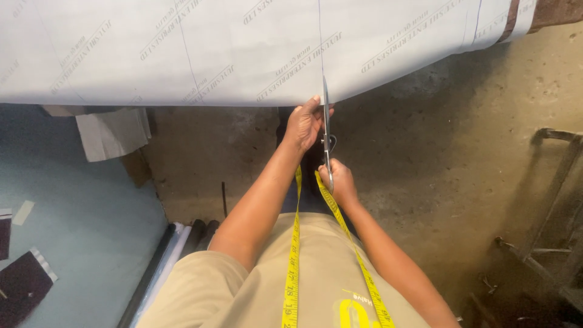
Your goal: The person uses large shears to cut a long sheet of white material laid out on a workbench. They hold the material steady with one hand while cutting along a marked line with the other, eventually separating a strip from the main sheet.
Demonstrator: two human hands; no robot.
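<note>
A wide sheet of pale grey material with faint ruled lines lies on a table and ends at its near edge. My left hand pinches that edge just left of a marked line. My right hand grips the handles of long metal scissors. Their blades point away from me, with the tip at the sheet's edge on the line. A yellow measuring tape hangs from my neck down over my tan shirt.
Below the table is a rough concrete floor. Dark rolls lean at lower left beside a light blue surface with dark scraps. A folded grey piece hangs under the table. A metal frame stands at right.
</note>
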